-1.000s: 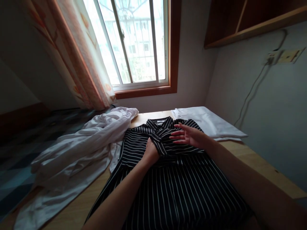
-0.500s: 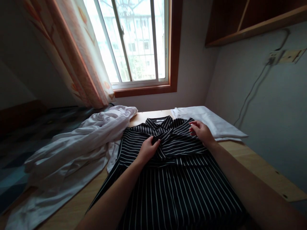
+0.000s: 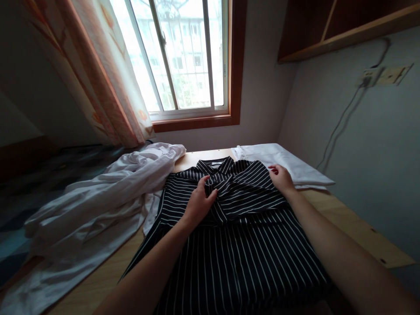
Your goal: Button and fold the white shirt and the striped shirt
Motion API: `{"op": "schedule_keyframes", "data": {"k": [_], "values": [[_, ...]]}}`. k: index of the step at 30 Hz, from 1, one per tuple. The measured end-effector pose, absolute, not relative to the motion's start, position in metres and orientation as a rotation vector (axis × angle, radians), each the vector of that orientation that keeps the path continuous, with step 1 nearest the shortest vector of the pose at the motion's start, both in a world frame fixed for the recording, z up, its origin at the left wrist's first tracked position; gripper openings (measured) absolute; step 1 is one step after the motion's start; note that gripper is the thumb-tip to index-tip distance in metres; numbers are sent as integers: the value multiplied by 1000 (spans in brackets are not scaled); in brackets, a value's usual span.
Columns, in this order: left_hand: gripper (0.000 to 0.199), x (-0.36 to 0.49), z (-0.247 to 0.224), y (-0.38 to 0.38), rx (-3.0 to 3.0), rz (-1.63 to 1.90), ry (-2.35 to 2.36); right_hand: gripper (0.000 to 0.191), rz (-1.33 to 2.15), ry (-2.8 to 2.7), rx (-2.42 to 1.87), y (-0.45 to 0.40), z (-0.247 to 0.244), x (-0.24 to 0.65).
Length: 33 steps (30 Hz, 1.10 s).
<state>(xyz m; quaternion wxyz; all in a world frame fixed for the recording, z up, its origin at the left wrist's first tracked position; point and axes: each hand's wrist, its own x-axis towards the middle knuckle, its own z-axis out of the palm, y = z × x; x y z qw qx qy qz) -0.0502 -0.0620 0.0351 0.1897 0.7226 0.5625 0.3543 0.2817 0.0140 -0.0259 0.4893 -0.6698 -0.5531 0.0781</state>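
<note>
A black shirt [image 3: 243,249] with white stripes lies spread out, its collar [image 3: 215,165] toward the window. The striping runs crosswise over the upper part and lengthwise below. Over the chest, just below the collar, my left hand [image 3: 199,202] is open, thumb and forefinger apart. At the shirt's right shoulder edge, my right hand [image 3: 281,178] has its fingertips pinched together on the fabric. The chest fabric between the hands is gathered in creases.
Crumpled white cloth [image 3: 98,214] covers the left part of the wooden table [image 3: 341,212]. Folded white fabric [image 3: 278,159] lies at the back right. Beyond are a window [image 3: 183,57] and a curtain [image 3: 101,74]. A shelf [image 3: 351,39] and a plugged-in cord [image 3: 341,122] are on the right.
My left hand has spread its fingers and let go of the chest fabric. My right hand has moved outward to the right, and the shirt's shoulder reaches further that way.
</note>
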Motion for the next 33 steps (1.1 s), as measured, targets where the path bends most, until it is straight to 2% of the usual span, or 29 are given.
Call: {"op": "schedule_keyframes", "data": {"k": [8,14,21,29,33], "values": [[67,-57,44,-69,2211,670,1643,42,-69,-1737,-1771,8,-30,273],[49,-56,58,-78,2331,317,1743,53,-73,-1873,-2008,2,-23,259],[46,-54,49,-77,2445,74,1735,59,39,-1861,-2331,5,-16,248],[46,-57,48,-74,2452,39,1682,66,119,-1935,-2444,32,10,243],[47,-58,49,-75,2455,35,1658,61,81,-1826,-2488,38,12,232]]}}
